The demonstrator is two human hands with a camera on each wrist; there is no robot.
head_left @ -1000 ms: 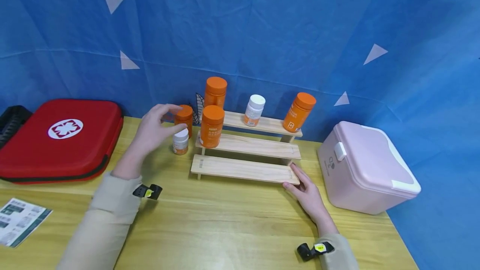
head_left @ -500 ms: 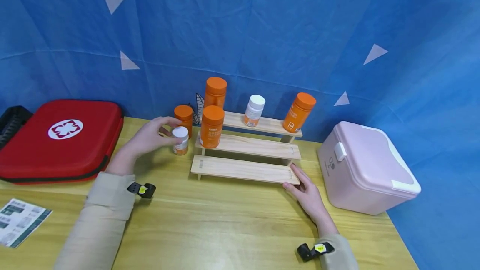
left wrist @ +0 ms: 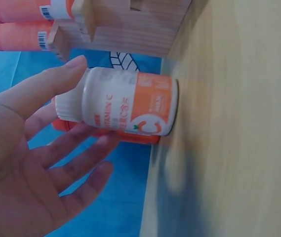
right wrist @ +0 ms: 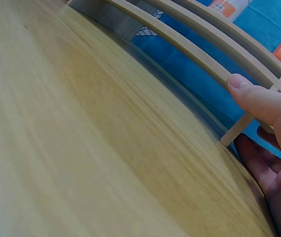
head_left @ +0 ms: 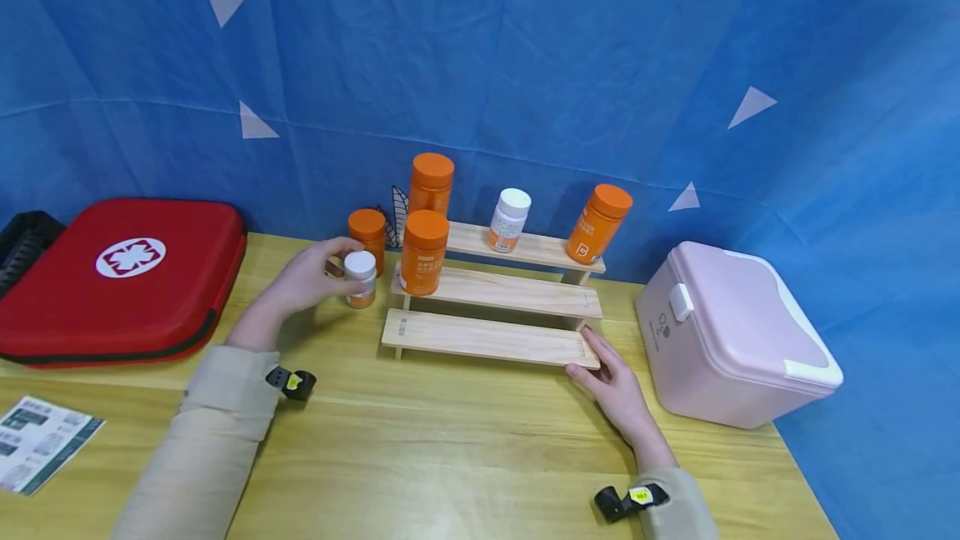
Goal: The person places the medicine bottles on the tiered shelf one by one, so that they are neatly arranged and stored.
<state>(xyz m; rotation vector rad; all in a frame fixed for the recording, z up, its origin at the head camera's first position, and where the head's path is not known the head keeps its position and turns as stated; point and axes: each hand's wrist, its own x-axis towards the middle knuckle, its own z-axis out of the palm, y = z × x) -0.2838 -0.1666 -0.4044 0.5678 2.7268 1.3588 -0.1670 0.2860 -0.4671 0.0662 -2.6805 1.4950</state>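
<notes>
In the head view, my left hand surrounds a small white and orange vitamin bottle, which stands upright on the table. Seen from the left wrist, the thumb passes in front of the bottle's cap and the loosely bent fingers reach behind it; firm contact is not plain. An orange bottle stands just behind. My right hand grips the right end of the lowest step of a three-step wooden rack, thumb on the front edge, fingers around the end.
On the rack stand two orange bottles at the left, the nearer one on the middle step, plus a white bottle and another orange bottle on top. A red case, a printed card and a pink box flank them.
My left hand has come down from above the small white bottle and moved in around it, thumb now at its front. The right hand and the rack stay put.
</notes>
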